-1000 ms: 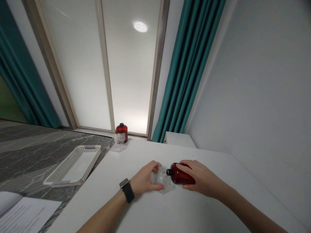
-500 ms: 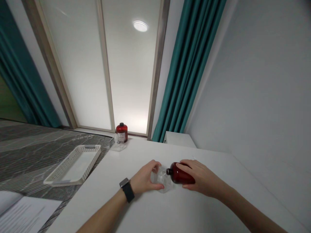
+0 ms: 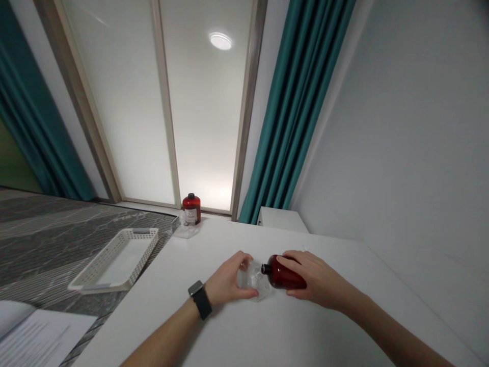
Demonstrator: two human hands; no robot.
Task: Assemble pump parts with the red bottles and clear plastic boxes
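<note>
A dark red bottle (image 3: 286,273) lies tilted in my right hand (image 3: 311,278), whose fingers wrap around its body. Its black neck, without a cap, points left over a clear container (image 3: 255,280). Thumb and fingers of my left hand (image 3: 233,280) curve around that transparent container and grip its left side. The bottle's mouth is close above the container; whether liquid flows I cannot tell. A watch with a black band sits on my left wrist.
Another red bottle with a black cap (image 3: 191,208) stands at the far left corner of the white table (image 3: 229,331), beside clear plastic items (image 3: 186,230). Left of the table are a white perforated basket (image 3: 114,265) and an open booklet (image 3: 42,336). A white cabinet (image 3: 282,219) stands beyond.
Hardly anything differs. Both hands keep their hold and place, and the red bottle stays tilted over the clear container, with at most a tiny shift.
</note>
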